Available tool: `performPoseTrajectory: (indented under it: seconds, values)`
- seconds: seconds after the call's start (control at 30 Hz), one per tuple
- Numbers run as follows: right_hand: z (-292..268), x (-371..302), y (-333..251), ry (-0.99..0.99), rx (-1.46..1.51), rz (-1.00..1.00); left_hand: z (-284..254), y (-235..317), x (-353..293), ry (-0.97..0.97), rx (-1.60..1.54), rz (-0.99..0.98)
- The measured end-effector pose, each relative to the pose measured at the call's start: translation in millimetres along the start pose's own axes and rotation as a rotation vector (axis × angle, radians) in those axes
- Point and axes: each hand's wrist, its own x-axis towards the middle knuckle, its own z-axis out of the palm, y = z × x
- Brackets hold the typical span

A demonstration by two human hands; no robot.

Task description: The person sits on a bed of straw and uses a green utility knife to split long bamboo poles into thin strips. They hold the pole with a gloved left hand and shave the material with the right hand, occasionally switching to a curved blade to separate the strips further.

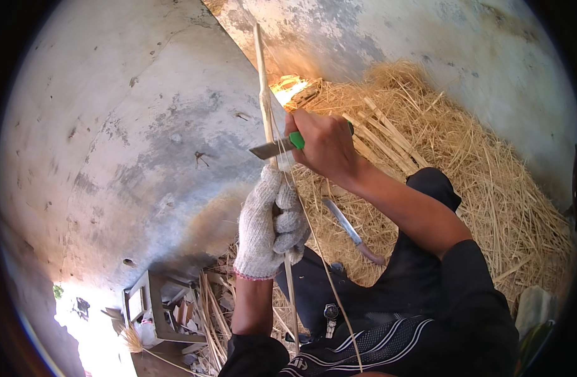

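Note:
My left hand (266,220), in a white knitted glove, is closed around a long pale wooden stick (263,88). The stick rises toward the wall, and its lower end comes out below the glove. Just above the glove, my right hand (324,141), bare, grips a knife by its green handle (296,140). The knife's broad grey blade (268,149) lies across the stick. A thin pale strand (326,267) runs from beside the blade down past the glove to my lap. Whether it is still joined to the stick I cannot tell.
A second knife (342,220) with a brown curved handle lies on shavings by my legs. Heaped shavings (496,195) and split sticks (389,135) fill the right side. Stained walls (156,125) stand ahead and left. At lower left is an open-framed box (151,308) with scraps. A wristwatch (330,312) is near my lap.

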Motion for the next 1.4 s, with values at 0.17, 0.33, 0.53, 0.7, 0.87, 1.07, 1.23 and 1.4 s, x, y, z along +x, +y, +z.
performPoseTrajectory:
  seconds: [0.17,0.33,0.53,0.7,0.87,1.07,1.23,1.4]
  values:
    - [4.3,3.8,19.2,-0.001,-0.127,0.141,19.7,-20.0,12.4,0.077,0.058,0.048]
    - [13.3,9.3,38.9,0.047,-0.132,0.276,36.6,-39.3,32.2,0.119,0.107,0.109]
    - [17.0,12.1,53.4,-0.491,0.332,0.569,16.6,-43.5,42.2,0.074,0.012,0.120]
    - [14.2,8.2,63.3,-0.481,0.344,0.696,-56.6,-82.5,11.9,0.219,0.423,0.088]
    - [24.6,2.0,70.4,-0.439,0.330,0.997,-67.0,-131.9,-55.5,0.201,1.258,0.541]
    - [81.0,-25.8,143.2,-0.786,-0.168,0.689,-111.8,-117.4,-48.7,0.068,0.895,0.347]
    - [31.6,-175.6,227.1,-1.169,-0.589,0.907,-185.8,-39.4,-11.1,0.300,0.644,0.683]
    - [30.7,-350.1,199.2,-1.478,-0.438,1.103,-311.3,10.1,-28.9,0.423,1.605,0.478]
